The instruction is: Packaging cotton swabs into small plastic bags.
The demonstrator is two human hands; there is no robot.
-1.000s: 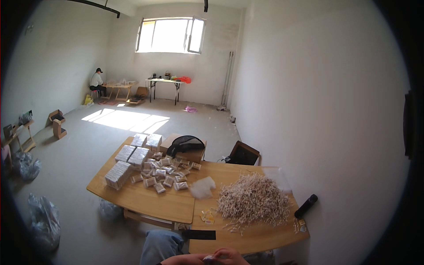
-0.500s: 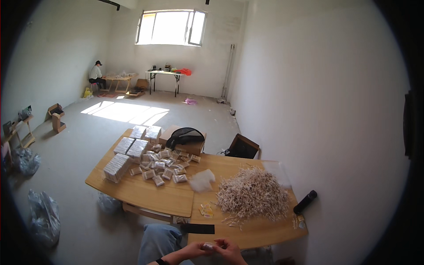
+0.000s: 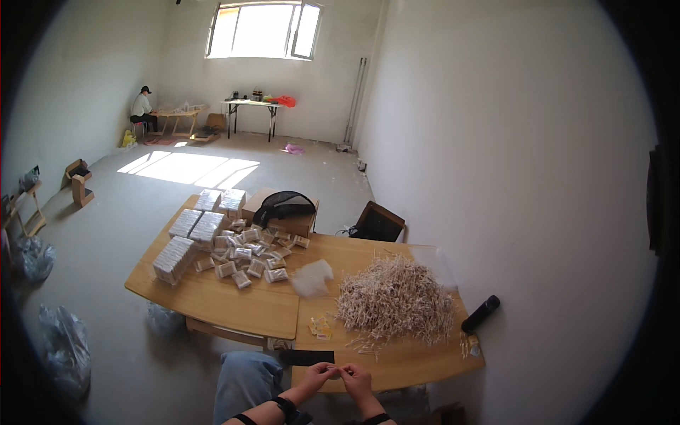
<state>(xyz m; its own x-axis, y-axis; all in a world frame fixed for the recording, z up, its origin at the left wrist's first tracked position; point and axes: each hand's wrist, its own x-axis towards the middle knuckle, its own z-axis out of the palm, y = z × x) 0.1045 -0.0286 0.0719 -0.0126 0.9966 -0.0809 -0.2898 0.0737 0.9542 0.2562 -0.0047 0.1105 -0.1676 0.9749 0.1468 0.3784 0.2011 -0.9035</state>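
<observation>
My left hand [image 3: 315, 379] and my right hand [image 3: 356, 380] meet at the table's near edge, fingers pinched together. Between their fingertips is a small clear packet [image 3: 333, 372], mostly covered by the fingers. Just beyond them a flat black strip [image 3: 309, 357] lies on the wooden table [image 3: 262, 310]. A big loose heap of cotton swabs [image 3: 394, 297] rises to the right. Small yellow-and-white cards [image 3: 320, 329] lie left of the heap, and thin clear plastic bags [image 3: 312, 278] lie behind the cards.
Filled small packets [image 3: 248, 256] are scattered at the table's left, beside wrapped white stacks [image 3: 207, 228]. A black cylinder [image 3: 482, 314] stands at the right edge. Behind are a cardboard box [image 3: 294, 225] and a black mesh item [image 3: 285, 207]. Another person [image 3: 142, 106] sits far left.
Both hands have risen toward the table, their fingertips now pinching together on the packet, which shows less than before. The whole view has shifted, moving the scene up and left.
</observation>
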